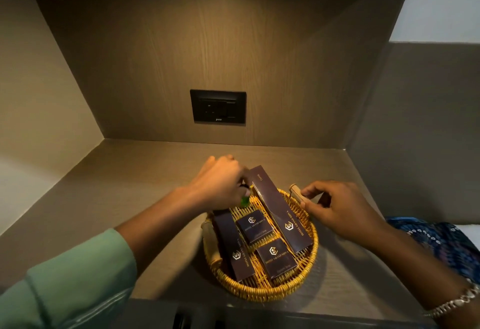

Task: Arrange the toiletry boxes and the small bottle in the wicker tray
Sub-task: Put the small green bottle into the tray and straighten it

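Already the wicker tray (259, 293) looks close to full, so the step in hand seems to be the last one: seating the small bottle (63, 200). Nearest the person, on the tray's woven floor, lie a long dark box (235, 248) at the left and two small square boxes (275, 257), one in front of the other, all printed with a gold emblem and hotel name. A second, longer box (279, 210) marked "Comb" runs slantwise, its far end propped over the rim. Beyond these, the left hand (220, 182) has its grip closed on the bottle's dark cap, the green body hanging upright just inside the far rim (whether it touches the weave I cannot tell). The right hand (337, 210) pinches the wooden handle (297, 192) on the right, steadying the tray on the worktop (145, 172). Next, I judge, the bottle must be lowered into the gap between the long boxes without tipping, then let go. A black socket plate (218, 106) sits on the back wall.
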A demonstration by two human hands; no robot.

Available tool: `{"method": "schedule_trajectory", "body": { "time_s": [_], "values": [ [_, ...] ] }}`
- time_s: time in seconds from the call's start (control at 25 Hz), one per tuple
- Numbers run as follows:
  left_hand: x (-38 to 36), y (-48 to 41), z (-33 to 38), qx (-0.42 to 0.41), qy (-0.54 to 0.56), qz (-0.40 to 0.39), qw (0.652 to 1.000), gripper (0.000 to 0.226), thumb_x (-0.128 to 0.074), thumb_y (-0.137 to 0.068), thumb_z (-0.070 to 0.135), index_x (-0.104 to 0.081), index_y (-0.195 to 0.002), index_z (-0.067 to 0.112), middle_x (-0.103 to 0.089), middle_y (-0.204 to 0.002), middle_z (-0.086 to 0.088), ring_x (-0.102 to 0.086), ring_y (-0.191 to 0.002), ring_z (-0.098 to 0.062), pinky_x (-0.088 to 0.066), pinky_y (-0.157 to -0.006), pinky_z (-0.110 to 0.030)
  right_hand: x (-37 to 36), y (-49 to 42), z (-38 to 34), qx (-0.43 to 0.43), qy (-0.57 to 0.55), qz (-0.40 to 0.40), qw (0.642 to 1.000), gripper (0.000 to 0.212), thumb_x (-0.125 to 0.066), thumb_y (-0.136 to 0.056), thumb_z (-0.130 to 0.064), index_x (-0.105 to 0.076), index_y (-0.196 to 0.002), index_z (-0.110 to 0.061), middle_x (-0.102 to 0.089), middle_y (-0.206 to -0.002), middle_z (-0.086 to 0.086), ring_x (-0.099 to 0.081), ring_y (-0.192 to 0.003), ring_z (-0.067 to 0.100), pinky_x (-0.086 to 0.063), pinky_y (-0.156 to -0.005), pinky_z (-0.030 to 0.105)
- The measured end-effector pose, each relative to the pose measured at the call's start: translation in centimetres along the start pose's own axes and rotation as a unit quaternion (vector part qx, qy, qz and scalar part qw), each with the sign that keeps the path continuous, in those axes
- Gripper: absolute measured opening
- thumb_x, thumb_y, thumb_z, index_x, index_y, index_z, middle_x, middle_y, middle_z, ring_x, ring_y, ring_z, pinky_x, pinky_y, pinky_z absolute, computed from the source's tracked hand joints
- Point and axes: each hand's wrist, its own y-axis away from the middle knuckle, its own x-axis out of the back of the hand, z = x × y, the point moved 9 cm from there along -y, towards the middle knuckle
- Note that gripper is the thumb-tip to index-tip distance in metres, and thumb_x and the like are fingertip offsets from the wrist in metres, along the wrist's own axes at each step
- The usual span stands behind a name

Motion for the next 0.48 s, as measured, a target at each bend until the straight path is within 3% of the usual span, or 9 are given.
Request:
{"method": "schedule_trajectory", "body": {
  "time_s": [0.2, 0.48],
  "values": [
    [-1.7, -0.4, -0.6, 0.026, -0.056, -0.032, 0.998, 0.026, -0.063, -0.086, 0.038, -0.065, -0.11, 0.027, -0.065, -0.108, 0.004, -0.047, -0.107, -0.016, -0.03, -0.091, -0.043, 0.2, 0.2, 0.0, 0.011, -0.01, 0.017, 1.0, 0.019, -0.072, -0.081, -0.024, -0.071, -0.1, -0.023, -0.06, -0.08, -0.021, -0.059, -0.076, -0.006, -0.045, -0.057, 0.007],
    [-1.7, 0.7, 0.1, 0.023, -0.072, -0.031, 0.997, 0.027, -0.063, -0.086, 0.04, -0.065, -0.111, 0.029, -0.066, -0.109, 0.005, -0.045, -0.107, -0.016, -0.029, -0.089, -0.044, 0.3, 0.3, 0.0, 0.01, 0.006, 0.02, 1.0, 0.024, -0.072, -0.08, -0.026, -0.071, -0.103, -0.021, -0.063, -0.086, -0.016, -0.061, -0.067, 0.004, -0.044, -0.052, 0.01]
  ]
}}
